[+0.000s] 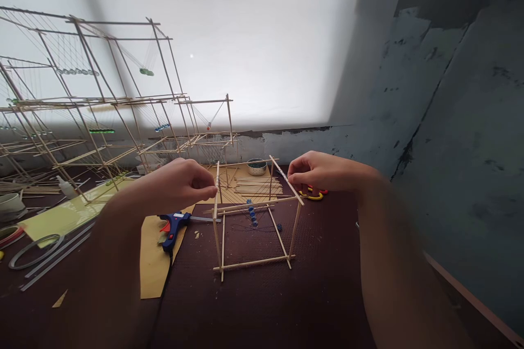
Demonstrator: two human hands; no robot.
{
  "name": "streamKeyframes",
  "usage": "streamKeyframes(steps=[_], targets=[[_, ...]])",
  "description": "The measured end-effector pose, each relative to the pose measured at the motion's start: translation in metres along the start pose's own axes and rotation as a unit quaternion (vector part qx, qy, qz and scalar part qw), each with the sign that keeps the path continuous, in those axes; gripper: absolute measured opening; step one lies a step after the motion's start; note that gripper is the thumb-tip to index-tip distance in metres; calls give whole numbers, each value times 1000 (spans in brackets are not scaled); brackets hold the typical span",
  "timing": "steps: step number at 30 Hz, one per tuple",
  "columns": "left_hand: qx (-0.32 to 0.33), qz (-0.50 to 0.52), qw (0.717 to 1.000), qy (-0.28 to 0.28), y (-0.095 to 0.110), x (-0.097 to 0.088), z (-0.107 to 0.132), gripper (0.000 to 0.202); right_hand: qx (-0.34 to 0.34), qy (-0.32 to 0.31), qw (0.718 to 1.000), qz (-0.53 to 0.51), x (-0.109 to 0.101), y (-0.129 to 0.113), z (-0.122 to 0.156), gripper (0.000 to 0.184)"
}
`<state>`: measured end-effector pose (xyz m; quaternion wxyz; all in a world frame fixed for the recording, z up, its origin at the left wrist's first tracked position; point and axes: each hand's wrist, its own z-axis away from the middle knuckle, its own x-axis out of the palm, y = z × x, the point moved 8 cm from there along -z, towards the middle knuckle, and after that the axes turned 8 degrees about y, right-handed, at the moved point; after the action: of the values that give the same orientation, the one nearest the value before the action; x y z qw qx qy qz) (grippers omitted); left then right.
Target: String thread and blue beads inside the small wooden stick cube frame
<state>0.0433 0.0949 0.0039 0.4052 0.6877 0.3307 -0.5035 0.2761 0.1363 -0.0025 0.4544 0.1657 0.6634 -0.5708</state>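
Note:
A small box-shaped frame of thin wooden sticks (258,263) stands on the dark tabletop in front of me. My left hand (194,181) is closed in a pinch at its upper left stick (217,172). On the other side, my right hand (313,169) pinches at the upper right stick (292,188), its fingertips against the outer side. Pale threads or glue marks show along both upper sticks. Inside the frame hangs a slanting row of blue beads (252,214). One dark blue bead (279,227) is apart from the row, to the right.
Left of the frame a blue glue gun (176,229) lies on tan card (152,262), its cord running toward me. Behind are loose sticks (256,186), a round bowl (257,167) and yellow-handled scissors or pliers (311,195). A large stick structure (118,101) with hanging beads fills the left.

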Motion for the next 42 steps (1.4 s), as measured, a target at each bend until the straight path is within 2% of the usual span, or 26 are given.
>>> streamKeyframes(steps=[42], targets=[[3, -1, 1000, 1, 4, -2, 1, 35, 4, 2, 1000, -1, -1, -1, 0, 11]])
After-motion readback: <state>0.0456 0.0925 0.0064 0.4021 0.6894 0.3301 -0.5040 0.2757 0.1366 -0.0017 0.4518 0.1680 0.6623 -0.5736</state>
